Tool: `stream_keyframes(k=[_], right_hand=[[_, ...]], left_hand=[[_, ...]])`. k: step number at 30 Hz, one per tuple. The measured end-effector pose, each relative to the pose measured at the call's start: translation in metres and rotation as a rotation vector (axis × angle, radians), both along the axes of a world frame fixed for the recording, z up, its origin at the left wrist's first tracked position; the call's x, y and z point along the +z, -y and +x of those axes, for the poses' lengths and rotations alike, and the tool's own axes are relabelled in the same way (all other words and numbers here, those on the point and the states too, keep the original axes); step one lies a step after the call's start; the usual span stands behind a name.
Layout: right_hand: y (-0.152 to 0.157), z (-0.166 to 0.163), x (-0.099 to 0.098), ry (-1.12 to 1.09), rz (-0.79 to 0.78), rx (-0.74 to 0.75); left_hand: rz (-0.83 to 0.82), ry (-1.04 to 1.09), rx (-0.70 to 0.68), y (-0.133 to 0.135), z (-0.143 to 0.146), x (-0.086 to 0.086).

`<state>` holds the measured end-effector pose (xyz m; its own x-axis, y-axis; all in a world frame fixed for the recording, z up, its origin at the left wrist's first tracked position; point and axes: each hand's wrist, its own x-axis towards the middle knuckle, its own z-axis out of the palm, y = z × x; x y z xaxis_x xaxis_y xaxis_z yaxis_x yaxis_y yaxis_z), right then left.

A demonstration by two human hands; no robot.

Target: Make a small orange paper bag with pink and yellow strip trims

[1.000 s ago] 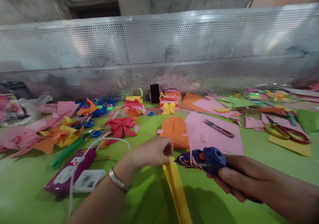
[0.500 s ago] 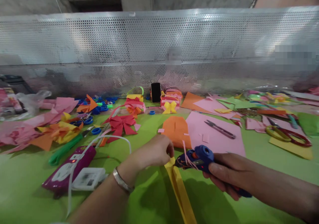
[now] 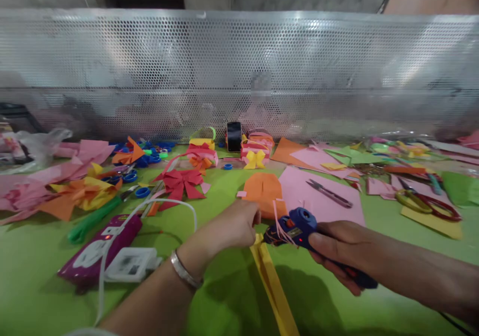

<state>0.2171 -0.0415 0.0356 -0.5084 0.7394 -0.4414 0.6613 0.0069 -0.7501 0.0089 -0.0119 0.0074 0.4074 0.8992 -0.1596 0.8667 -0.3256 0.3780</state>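
My right hand (image 3: 337,251) is wrapped round a blue hot glue gun (image 3: 295,226) with a small red light lit. Thin pink strips cling near its nozzle, which points left at the top end of a folded yellow paper strip (image 3: 275,286). At that end my left hand (image 3: 239,225) is closed, its fingertips pinching the strip. From there the strip runs down toward the bottom of the view. Just beyond the hands lies a cut orange paper piece (image 3: 262,189) with small pink tabs, beside a pink paper sheet (image 3: 337,209) bearing snips (image 3: 329,193).
A purple power strip (image 3: 101,251) with a white adapter (image 3: 132,263) and white cable stands left. Red bow (image 3: 181,184), small paper bags (image 3: 256,149) and a phone (image 3: 234,136) are farther back. Scissors (image 3: 426,204) lie right, a green-handled tool (image 3: 95,220) left. A perforated metal panel (image 3: 168,67) closes the back.
The view has shifted slightly. The glue gun stays close to the strip's end, and my left hand still pinches the yellow paper.
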Motion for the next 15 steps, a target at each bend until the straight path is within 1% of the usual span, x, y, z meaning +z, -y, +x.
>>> stream_keyframes(k=[6, 10, 15], right_hand=[[-0.003, -0.008, 0.0, -0.056, -0.046, -0.058], [0.003, -0.005, 0.001, -0.025, -0.068, -0.041], [0.015, 0.001, 0.007, 0.04, -0.027, -0.03]], left_hand=[[-0.031, -0.008, 0.021, 0.002, 0.003, 0.005], [-0.024, -0.023, 0.039, 0.0, 0.004, 0.002], [-0.024, -0.024, 0.053, -0.003, 0.005, -0.002]])
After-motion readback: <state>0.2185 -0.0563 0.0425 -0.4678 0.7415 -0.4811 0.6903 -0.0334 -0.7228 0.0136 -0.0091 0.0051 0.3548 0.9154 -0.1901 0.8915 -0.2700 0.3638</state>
